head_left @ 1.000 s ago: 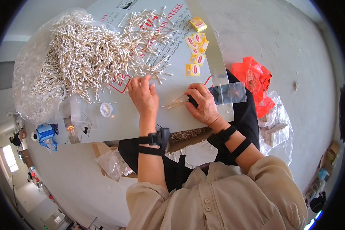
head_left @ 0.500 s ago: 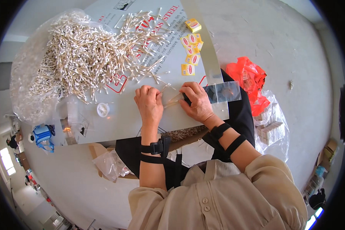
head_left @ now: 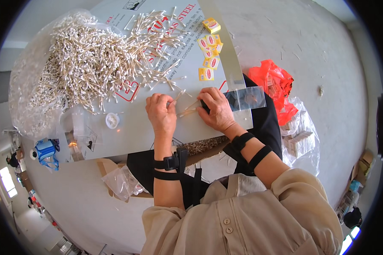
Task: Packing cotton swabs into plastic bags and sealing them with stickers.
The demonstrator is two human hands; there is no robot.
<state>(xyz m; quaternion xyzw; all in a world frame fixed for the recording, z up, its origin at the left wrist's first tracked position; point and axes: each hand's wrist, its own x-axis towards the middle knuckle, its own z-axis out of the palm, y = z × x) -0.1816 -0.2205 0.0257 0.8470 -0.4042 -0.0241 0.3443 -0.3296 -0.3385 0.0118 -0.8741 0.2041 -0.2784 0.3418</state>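
My left hand (head_left: 161, 114) is closed, its thumb and fingertips pinching a cotton swab (head_left: 179, 94) that points up and to the right. Across a small gap, my right hand (head_left: 217, 109) has its fingers curled down over several cotton swabs (head_left: 189, 112), whose ends stick out to the left. Under and beyond that hand lies a dark flat strip with clear film (head_left: 247, 98), reaching past the table's right edge. Its part beneath my palm is hidden. A large heap of loose cotton swabs (head_left: 89, 59) spills from a clear plastic bag (head_left: 23, 93) at the left.
Small yellow boxes (head_left: 206, 74) line the table's right side. A round white container (head_left: 112, 120) stands left of my left hand. A blue item (head_left: 47, 149) is by the left corner. Beyond the right edge are a red plastic bag (head_left: 270, 78) and a clear bag of white packs (head_left: 300, 144).
My left hand has shifted slightly left, and the swab in its fingers now shows more plainly. The right hand stays nearly in place over its swabs. The whole view has shifted a little.
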